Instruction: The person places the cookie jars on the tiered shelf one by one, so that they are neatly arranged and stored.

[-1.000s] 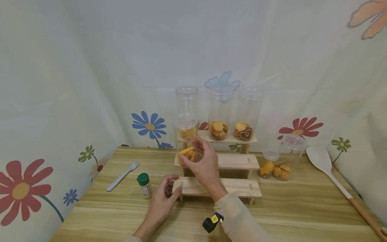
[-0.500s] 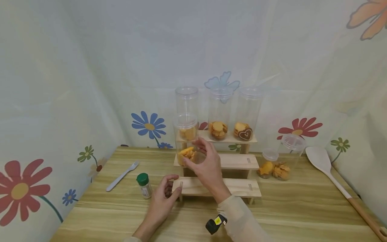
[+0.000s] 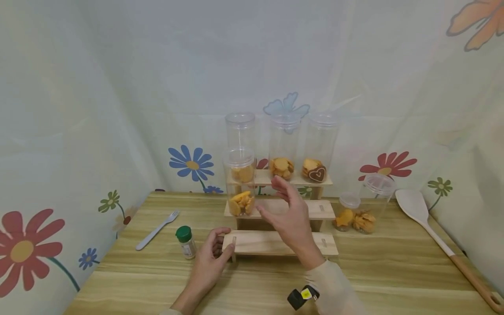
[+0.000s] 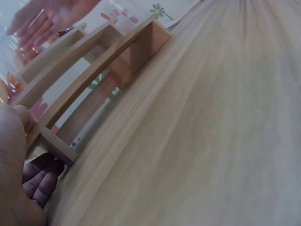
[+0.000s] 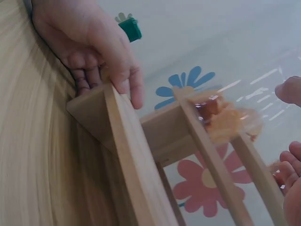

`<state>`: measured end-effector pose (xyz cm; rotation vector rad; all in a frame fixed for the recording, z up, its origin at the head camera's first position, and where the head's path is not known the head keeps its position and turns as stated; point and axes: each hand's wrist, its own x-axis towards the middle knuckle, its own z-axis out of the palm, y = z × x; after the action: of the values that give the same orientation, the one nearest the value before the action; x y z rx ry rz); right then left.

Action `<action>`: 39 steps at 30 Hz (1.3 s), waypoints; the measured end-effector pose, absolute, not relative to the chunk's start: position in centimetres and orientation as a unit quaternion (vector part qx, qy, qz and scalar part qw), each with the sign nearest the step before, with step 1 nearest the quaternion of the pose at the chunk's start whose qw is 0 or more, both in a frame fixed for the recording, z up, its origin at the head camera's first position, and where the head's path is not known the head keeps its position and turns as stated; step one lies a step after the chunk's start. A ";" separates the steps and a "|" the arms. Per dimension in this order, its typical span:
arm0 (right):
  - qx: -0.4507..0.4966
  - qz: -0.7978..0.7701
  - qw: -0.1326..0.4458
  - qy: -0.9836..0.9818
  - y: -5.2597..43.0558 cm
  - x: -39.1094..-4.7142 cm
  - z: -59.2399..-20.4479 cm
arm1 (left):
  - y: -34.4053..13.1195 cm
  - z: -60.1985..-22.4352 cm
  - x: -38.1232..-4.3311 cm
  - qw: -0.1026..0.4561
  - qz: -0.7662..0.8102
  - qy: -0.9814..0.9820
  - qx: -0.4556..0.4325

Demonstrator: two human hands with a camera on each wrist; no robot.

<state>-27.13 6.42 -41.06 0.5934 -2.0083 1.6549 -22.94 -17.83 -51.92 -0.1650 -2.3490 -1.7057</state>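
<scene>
A stepped wooden shelf with three tiers stands on the table. My left hand grips the left end of its lowest tier, thumb over the board and fingers around the end support. On the left of the middle tier stands a clear lidded jar with yellow-orange snack pieces in its bottom. My right hand hovers just right of that jar over the middle tier, fingers spread in a loose curve and holding nothing. In the right wrist view, the right fingertips are apart from the jar.
Along the top tier stand three tall clear jars of biscuits. Right of the shelf are a small jar, a taller jar and a long-handled spatula. A green-capped shaker and a fork lie to the left.
My right hand has let go of the jar on the middle tier and moved right, away from it. The left hand keeps its hold on the shelf's end.
</scene>
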 end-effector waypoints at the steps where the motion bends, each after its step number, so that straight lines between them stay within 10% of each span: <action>1: 0.218 0.602 0.236 -0.731 6.9 -27.0 -40.8 | -17.8 -51.9 -22.9 0.117 -0.582 -0.802 -0.057; 39: 0.036 0.520 0.323 -0.790 27.5 -25.0 -36.5 | -17.9 -52.2 -23.1 0.118 -0.570 -0.812 -0.054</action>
<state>-24.98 27.52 -36.52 0.0937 -2.0732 1.3641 -23.10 -17.93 -52.18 -0.1577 -2.3742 -1.6667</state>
